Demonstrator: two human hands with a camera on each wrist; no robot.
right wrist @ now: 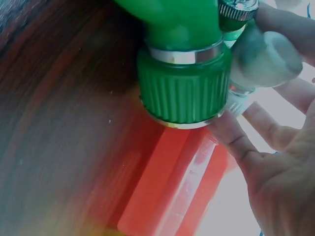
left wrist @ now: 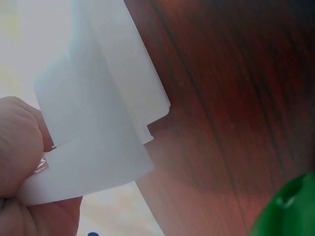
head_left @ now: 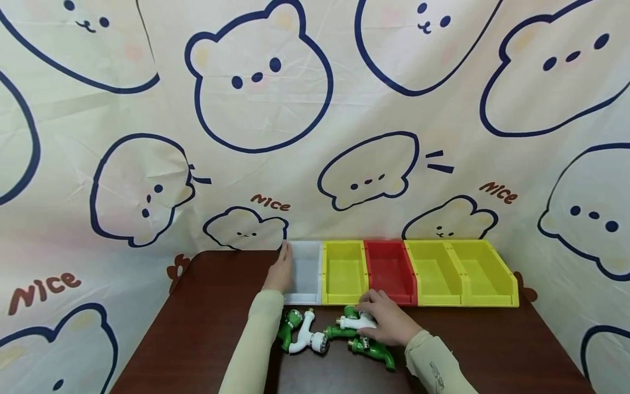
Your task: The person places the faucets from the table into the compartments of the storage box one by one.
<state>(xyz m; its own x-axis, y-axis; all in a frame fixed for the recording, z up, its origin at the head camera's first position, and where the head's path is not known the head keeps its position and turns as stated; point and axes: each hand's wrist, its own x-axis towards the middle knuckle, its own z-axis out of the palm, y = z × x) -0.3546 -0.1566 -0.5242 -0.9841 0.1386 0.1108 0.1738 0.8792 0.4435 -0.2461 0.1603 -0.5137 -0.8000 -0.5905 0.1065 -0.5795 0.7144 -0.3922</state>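
Observation:
My left hand holds the left side of a pale grey bin; in the left wrist view its thumb and fingers lie on either side of the bin's edge. My right hand is over a small pile of taps in front of the red bin. Its thumb and fingers are around a white tap, also seen in the right wrist view. Green taps lie under and beside that hand. Between the hands are another white tap and a green tap.
Yellow bins stand in the same row, on both sides of the red one, along the back of the dark wooden table. A cloth printed with cartoon bears hangs behind and at the sides.

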